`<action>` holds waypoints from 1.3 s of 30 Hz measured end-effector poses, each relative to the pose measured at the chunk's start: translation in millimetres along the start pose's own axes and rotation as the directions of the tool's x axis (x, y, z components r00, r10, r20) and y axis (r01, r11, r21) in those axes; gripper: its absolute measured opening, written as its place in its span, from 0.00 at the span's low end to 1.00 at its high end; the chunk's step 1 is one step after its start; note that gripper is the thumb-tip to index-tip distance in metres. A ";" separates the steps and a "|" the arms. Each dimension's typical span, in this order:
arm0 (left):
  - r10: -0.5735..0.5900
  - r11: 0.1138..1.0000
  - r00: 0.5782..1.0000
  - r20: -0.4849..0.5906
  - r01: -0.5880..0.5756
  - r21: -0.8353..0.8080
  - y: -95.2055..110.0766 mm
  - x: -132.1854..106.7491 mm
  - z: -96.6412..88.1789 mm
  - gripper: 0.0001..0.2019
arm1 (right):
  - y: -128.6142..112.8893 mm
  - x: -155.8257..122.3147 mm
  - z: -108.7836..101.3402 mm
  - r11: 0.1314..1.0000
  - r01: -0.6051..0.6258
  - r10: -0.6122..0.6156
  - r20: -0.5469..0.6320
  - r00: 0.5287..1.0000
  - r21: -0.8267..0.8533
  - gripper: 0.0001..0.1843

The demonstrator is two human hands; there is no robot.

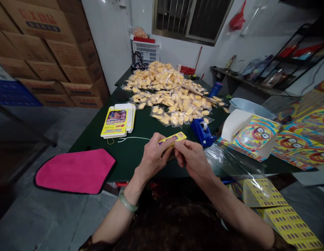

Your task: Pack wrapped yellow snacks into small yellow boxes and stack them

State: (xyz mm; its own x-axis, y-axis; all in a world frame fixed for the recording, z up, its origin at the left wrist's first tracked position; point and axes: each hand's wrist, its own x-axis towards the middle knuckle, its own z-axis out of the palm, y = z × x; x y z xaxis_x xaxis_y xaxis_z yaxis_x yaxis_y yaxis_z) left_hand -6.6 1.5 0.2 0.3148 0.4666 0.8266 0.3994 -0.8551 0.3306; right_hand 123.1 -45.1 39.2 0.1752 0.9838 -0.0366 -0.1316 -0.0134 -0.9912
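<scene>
My left hand and my right hand pinch a narrow yellow printed card strip between them, above the front of a dark green table. A thin white cord runs across the table towards the strip, and I cannot tell whether they join. Beyond my hands lies a flattened yellow printed carton. Further back spreads a large heap of small clear bags holding yellow pieces. A blue tape dispenser stands to the right of my right hand, not touching it.
Colourful printed sheets and clear plastic film lie to the right. A pink cloth lies left of the table. Yellow printed cards sit low on the right. Stacked cardboard cartons rise at the back left.
</scene>
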 end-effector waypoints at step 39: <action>-0.285 0.955 0.958 0.022 0.282 0.092 -11.4 -7.0 -12.3 0.46 | -4.7 58.3 -35.8 0.891 0.162 -0.020 0.321 0.947 -0.425 0.26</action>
State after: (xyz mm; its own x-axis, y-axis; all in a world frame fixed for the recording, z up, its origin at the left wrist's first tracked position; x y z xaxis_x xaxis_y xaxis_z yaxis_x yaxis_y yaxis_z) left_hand -23.9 5.1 -3.8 0.2064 0.6958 0.6879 0.5498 -0.6641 0.5068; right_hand 168.9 5.9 37.1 -0.1446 0.9892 0.0257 0.3259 0.0721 -0.9427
